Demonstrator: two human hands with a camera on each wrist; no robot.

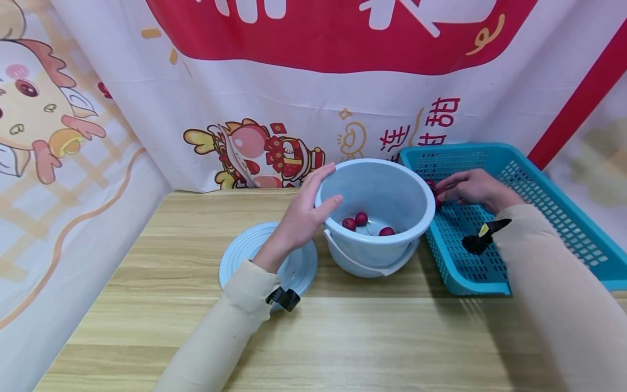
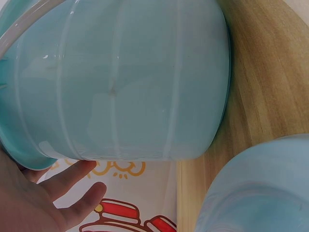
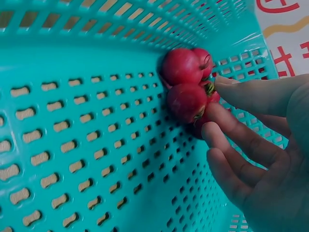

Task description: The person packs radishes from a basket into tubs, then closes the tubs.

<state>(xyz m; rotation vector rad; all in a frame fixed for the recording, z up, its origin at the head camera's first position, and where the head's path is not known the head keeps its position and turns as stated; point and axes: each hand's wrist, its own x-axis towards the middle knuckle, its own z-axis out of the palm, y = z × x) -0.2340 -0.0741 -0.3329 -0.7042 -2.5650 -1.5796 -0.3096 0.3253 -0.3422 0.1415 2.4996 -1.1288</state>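
Observation:
A light blue bucket (image 1: 377, 253) stands upright on the table, with several red radishes (image 1: 361, 219) at its bottom. My left hand (image 1: 306, 209) holds the bucket's left rim, thumb over the edge and the other fingers along the outside. In the left wrist view, two fingers lie beside the bucket wall (image 2: 120, 82); the thumb is out of sight. Inside the teal basket (image 1: 470, 286), my right hand (image 1: 472, 190) is at a cluster of radishes (image 3: 186, 101) in the corner. Its thumb and index finger pinch a small radish (image 3: 213, 96), partly hidden by the fingers.
A round light blue lid (image 1: 235, 256) lies on the wooden table (image 1: 147, 305), left of the bucket and beneath my left forearm. The basket's near wall stands close to the bucket's right side. A printed cloth (image 1: 303, 92) hangs behind the table.

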